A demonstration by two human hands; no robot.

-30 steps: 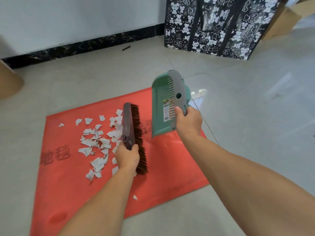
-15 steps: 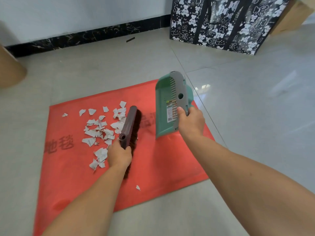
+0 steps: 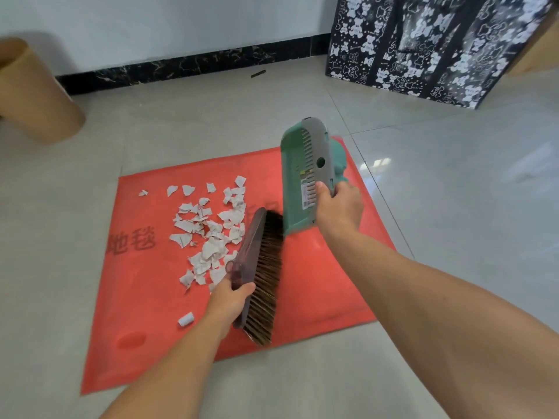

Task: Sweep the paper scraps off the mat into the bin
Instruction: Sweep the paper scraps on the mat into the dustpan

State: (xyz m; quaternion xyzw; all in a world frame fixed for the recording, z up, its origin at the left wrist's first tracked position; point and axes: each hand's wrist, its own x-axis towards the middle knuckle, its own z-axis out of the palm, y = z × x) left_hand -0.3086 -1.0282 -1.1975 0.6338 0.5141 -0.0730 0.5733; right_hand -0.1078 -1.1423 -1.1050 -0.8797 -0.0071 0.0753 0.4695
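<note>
Dozens of paper scraps (image 3: 208, 234) lie on mat (image 3: 317, 285), just left of left hand (image 3: 230, 300), its grip closed round brush (image 3: 260, 267). Right hand (image 3: 340, 207) clamps dustpan (image 3: 298, 176), raised. Risk: a hard stroke scatters scraps onto floor (image 3: 453, 176).

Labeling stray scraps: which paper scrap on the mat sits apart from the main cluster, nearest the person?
The small rolled scrap, alone on the red mat left of the left hand; the other scraps lie flat, clustered farther away.
</note>
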